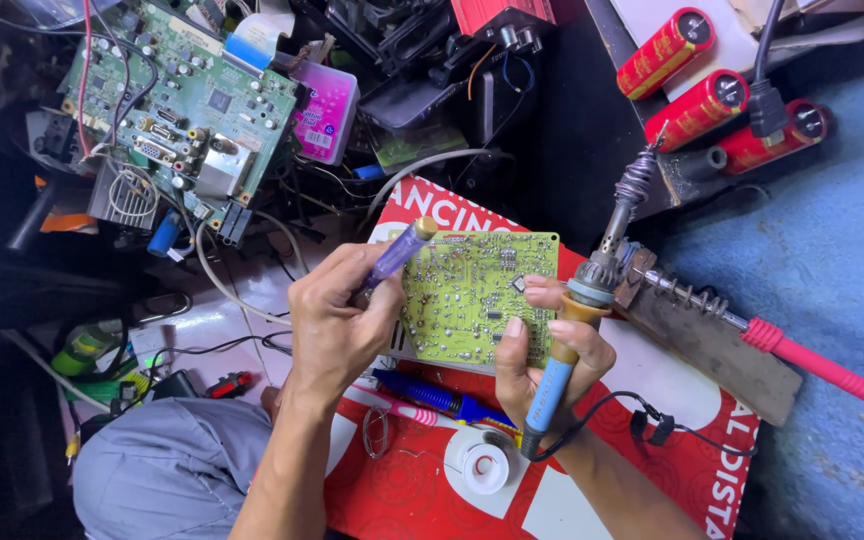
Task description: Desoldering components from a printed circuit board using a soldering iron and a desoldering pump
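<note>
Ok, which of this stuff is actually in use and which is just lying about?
In use:
left hand
purple tool
yellow-green circuit board
right hand
blue-handled soldering iron

Lying about:
big green board
red capacitors
pink-handled iron
solder reel

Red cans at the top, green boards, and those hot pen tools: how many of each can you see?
Red cylindrical capacitors: 3
Green circuit boards: 2, the large board at upper left and the small board between the hands
Soldering irons: 2, one with a blue handle in the right hand, one with a pink handle lying on the stand
Total: 7
</note>
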